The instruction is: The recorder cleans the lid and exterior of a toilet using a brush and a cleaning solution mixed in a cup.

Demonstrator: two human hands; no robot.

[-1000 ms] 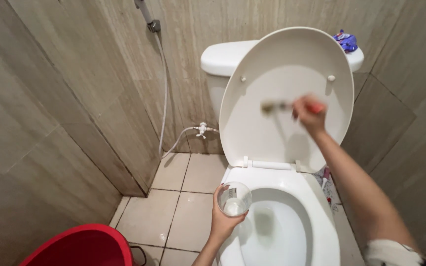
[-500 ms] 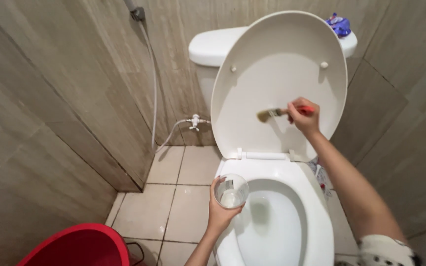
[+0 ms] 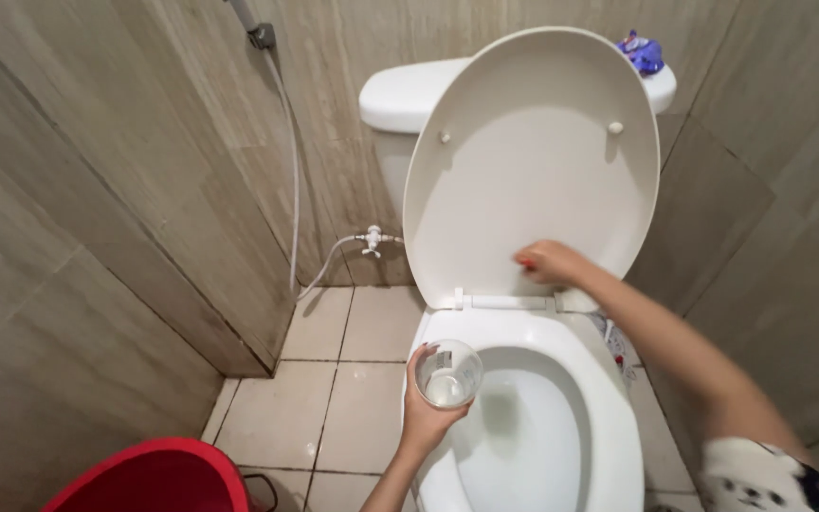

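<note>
Right hand (image 3: 550, 263) lower; glass (image 3: 448, 374) within left fingers (image 3: 421, 379).

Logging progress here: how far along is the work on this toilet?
Done: the lid stands raised and looks clean white. In hand: the right hand presses low on the lid, gripping a red item, mostly hidden; the left hand holds a clear glass with a little liquid above the seat. Left, probably: seat and bowl; no tool is on them.
</note>
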